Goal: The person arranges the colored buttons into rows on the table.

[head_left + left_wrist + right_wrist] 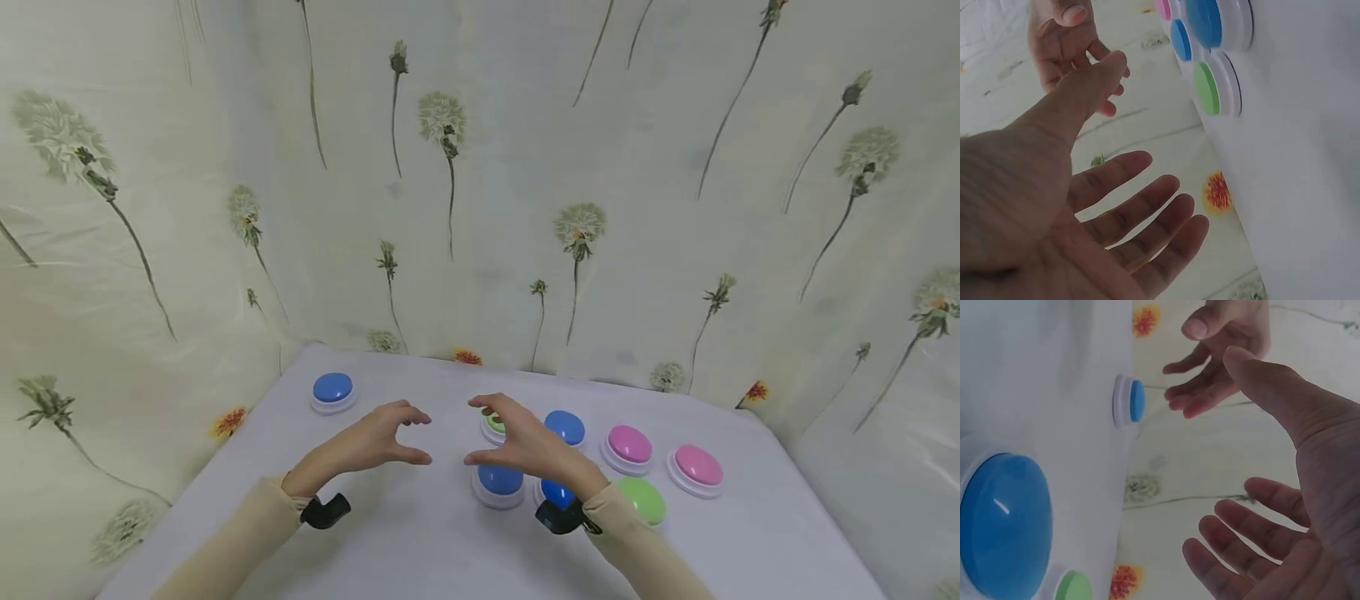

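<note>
Both hands hover above a white table, facing each other with a gap between them. My left hand (378, 437) holds nothing; its fingers and thumb are spread in a loose C shape. Likewise my right hand (525, 437) is spread and holds nothing. Below and around the right hand stand round push buttons on white bases: a blue button (500, 478), a second blue button (557, 493) partly hidden by the wrist, another blue button (565, 427) behind, and a green button (495, 423) partly covered by the fingers. Alone at the far left is a blue button (332, 387).
To the right of the right hand are a pink button (630, 443), another pink button (698, 464) and a green button (643, 500) partly behind the sleeve. A curtain (480, 183) printed with dandelions hangs behind and beside the white table (405, 533).
</note>
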A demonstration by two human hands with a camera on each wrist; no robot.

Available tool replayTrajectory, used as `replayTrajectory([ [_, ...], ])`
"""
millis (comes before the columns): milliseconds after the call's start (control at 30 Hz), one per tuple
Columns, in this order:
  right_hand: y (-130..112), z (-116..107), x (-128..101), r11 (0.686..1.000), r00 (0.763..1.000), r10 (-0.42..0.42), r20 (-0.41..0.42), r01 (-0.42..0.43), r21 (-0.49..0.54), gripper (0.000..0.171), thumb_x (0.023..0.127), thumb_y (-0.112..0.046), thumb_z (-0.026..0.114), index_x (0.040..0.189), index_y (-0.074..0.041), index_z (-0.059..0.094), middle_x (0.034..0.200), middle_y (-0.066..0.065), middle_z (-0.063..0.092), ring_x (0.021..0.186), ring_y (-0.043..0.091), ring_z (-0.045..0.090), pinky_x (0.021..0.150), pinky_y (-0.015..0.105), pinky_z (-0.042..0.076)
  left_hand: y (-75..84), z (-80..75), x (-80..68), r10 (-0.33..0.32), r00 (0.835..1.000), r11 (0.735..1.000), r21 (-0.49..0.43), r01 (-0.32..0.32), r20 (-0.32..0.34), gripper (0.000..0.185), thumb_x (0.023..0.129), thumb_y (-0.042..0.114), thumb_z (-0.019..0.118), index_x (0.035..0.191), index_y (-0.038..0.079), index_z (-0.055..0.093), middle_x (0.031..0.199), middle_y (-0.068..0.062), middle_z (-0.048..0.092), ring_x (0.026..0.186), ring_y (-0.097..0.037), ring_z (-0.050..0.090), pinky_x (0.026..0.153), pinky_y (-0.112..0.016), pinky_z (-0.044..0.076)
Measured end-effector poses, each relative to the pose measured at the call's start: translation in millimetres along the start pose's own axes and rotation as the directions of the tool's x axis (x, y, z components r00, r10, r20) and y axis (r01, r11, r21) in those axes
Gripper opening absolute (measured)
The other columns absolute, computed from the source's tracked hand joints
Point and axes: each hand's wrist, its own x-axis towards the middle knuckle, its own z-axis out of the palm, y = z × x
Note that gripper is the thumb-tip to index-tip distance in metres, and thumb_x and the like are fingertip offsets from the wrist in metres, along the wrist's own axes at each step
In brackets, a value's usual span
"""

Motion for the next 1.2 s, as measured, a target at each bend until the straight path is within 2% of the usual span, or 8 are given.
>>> replayTrajectory([
  [133, 1.1, 11.1, 23.0, 1.000, 1.000, -0.012, 0.026, 0.011, 0.017, 0.084, 0.073, -0.056, 0.077, 0.142, -0.020, 0.044, 0.141, -0.002, 0.049, 0.125, 0.022, 0.051, 0.099, 0.046, 0.049, -22.3, -20.7, -10.1, -0.050, 0.997, 0.998, -0.042, 0.048, -0.058, 0.063, 0.079, 0.041, 0.078, 0.129, 0.008, 0.058, 0.121, -0.007, 0.060, 0.115, -0.027, 0.054, 0.091, -0.043, 0.050],
  [267, 1.5, 18.9, 48.2, 0.999, 0.999, -0.025, 0.048, 0.024, 0.028, 0.087, 0.073, -0.055, 0.077, 0.142, -0.014, 0.044, 0.140, 0.002, 0.050, 0.125, 0.026, 0.052, 0.102, 0.042, 0.047, -49.9, -42.5, -13.0, -0.100, 0.987, 0.994, -0.066, 0.092, -0.123, 0.068, 0.079, 0.039, 0.078, 0.132, 0.004, 0.054, 0.125, -0.013, 0.058, 0.118, -0.032, 0.054, 0.095, -0.046, 0.048],
  [433, 3.3, 26.9, 76.4, 0.999, 0.998, -0.031, 0.049, 0.030, 0.023, 0.090, 0.073, -0.055, 0.078, 0.142, -0.010, 0.043, 0.138, 0.005, 0.052, 0.124, 0.027, 0.053, 0.102, 0.040, 0.047, -87.9, -62.5, -12.8, -0.167, 0.969, 0.985, -0.063, 0.158, -0.184, 0.071, 0.081, 0.037, 0.077, 0.134, -0.002, 0.050, 0.126, -0.024, 0.057, 0.118, -0.041, 0.053, 0.093, -0.049, 0.049],
  [567, 3.7, 37.3, 94.8, 0.999, 0.998, -0.022, 0.067, 0.020, 0.041, 0.091, 0.072, -0.057, 0.077, 0.144, -0.012, 0.042, 0.137, 0.006, 0.052, 0.123, 0.026, 0.053, 0.101, 0.039, 0.047, -113.4, -70.1, -17.8, -0.239, 0.946, 0.971, -0.070, 0.229, -0.220, 0.072, 0.084, 0.029, 0.075, 0.136, -0.009, 0.044, 0.129, -0.032, 0.052, 0.119, -0.047, 0.050, 0.091, -0.052, 0.050],
  [733, -0.4, 56.1, 117.3, 0.997, 0.996, 0.017, 0.090, -0.024, 0.074, 0.095, 0.073, -0.057, 0.077, 0.147, -0.013, 0.038, 0.138, 0.007, 0.053, 0.125, 0.027, 0.053, 0.100, 0.039, 0.048, -140.1, -68.4, -21.7, -0.353, 0.911, 0.935, -0.115, 0.335, -0.213, 0.080, 0.084, 0.026, 0.074, 0.140, -0.015, 0.033, 0.133, -0.038, 0.045, 0.122, -0.051, 0.046, 0.092, -0.053, 0.049],
  [900, -6.6, 76.9, 133.9, 0.993, 0.990, 0.058, 0.130, -0.070, 0.092, 0.094, 0.075, -0.057, 0.075, 0.149, -0.015, 0.035, 0.140, 0.010, 0.052, 0.126, 0.024, 0.052, 0.100, 0.039, 0.048, -164.6, -56.5, -16.3, -0.432, 0.880, 0.901, -0.145, 0.410, -0.197, 0.091, 0.082, 0.030, 0.076, 0.138, -0.022, 0.027, 0.136, -0.043, 0.039, 0.125, -0.055, 0.042, 0.098, -0.057, 0.045],
  [1033, -9.4, 92.5, 142.7, 0.986, 0.985, 0.075, 0.156, -0.097, 0.137, 0.092, 0.076, -0.054, 0.075, 0.149, -0.013, 0.035, 0.142, 0.014, 0.050, 0.127, 0.025, 0.051, 0.101, 0.041, 0.047, -180.5, -45.4, -6.7, -0.447, 0.867, 0.894, -0.123, 0.430, -0.220, 0.090, 0.080, 0.030, 0.077, 0.133, -0.026, 0.031, 0.132, -0.046, 0.041, 0.123, -0.056, 0.043, 0.101, -0.059, 0.042],
  [1200, -8.7, 114.2, 152.2, 0.968, 0.983, 0.110, 0.146, -0.139, 0.209, 0.093, 0.077, -0.055, 0.073, 0.148, -0.008, 0.035, 0.142, 0.013, 0.051, 0.128, 0.024, 0.051, 0.102, 0.041, 0.047, -186.5, -36.2, 2.4, -0.466, 0.838, 0.882, -0.072, 0.466, -0.284, 0.088, 0.076, 0.037, 0.079, 0.129, -0.022, 0.040, 0.126, -0.041, 0.047, 0.118, -0.053, 0.047, 0.099, -0.061, 0.040],
])
